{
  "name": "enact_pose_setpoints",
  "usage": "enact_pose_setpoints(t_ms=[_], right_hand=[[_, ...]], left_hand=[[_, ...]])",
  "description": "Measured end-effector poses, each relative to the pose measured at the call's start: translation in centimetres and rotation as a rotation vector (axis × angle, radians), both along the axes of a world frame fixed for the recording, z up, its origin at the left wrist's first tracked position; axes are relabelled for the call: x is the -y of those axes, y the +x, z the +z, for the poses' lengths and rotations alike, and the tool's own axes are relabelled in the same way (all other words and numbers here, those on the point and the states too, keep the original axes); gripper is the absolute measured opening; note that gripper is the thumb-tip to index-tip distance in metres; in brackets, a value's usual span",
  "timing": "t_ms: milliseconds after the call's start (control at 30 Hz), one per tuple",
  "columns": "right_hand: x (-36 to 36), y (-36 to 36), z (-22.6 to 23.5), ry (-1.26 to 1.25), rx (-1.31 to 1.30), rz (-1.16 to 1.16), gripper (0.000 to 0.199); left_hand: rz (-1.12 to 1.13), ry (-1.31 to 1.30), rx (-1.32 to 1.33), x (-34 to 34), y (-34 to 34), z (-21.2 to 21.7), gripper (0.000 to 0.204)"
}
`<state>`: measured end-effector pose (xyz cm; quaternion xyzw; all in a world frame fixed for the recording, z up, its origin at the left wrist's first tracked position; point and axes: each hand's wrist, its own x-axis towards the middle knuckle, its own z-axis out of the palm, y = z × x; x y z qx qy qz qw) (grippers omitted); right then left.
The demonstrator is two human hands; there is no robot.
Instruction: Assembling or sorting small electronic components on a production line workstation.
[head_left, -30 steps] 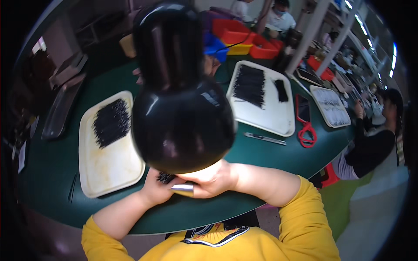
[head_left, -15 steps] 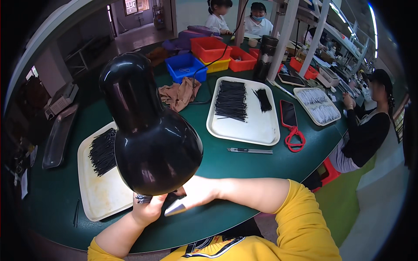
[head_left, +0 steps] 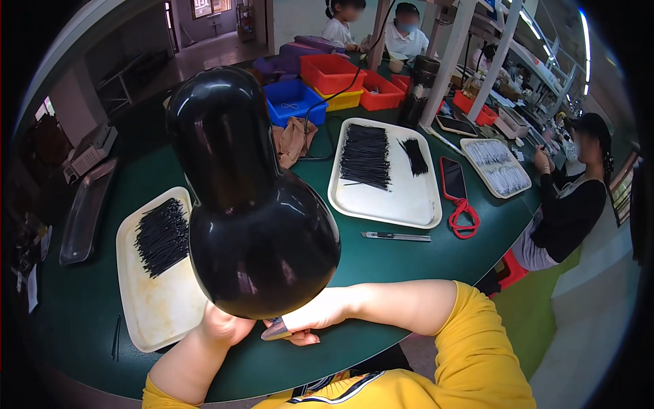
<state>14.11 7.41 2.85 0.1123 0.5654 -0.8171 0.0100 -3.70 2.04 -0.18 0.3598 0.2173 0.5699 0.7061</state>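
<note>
A black desk lamp hangs over my hands and hides much of them. My left hand is beneath its left edge, beside a cream tray with a heap of thin black strips; its fingers and anything in them are out of sight. Close to its right, my right hand has its fingers curled under. A grey, pointed cover appears to sit on its thumb. What the right fingers grip, if anything, is hidden by the lamp.
A second cream tray bears black strips. Nearby lie a utility knife, a phone with a red cord and a tray of white pieces. Behind stand coloured bins and a dark bottle. A co-worker sits at right.
The black strips seen in my left hand are now behind the lamp, which appears shifted right in the view. My right hand's curled fingers now show below the grey cover.
</note>
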Motion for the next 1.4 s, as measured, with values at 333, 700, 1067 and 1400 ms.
enact_pose_setpoints(t_ms=[333,700,1067,1400], right_hand=[[1.1,-0.1,0.4,-0.238,0.043,-0.031,0.020],[0.8,-0.5,-0.3,-0.054,0.078,0.019,0.029],[1.6,-0.6,0.4,-0.108,0.152,-0.045,0.026],[1.3,0.0,1.2,0.180,0.056,-0.063,0.039]], left_hand=[[0.105,0.049,0.057,0.0,0.3,0.2,0.047],[0.201,0.257,-0.534,0.5,-0.2,0.2,0.036],[0.139,0.004,-0.188,0.3,0.4,1.4,0.036],[0.167,0.135,-0.343,0.1,-0.2,0.2,0.031]])
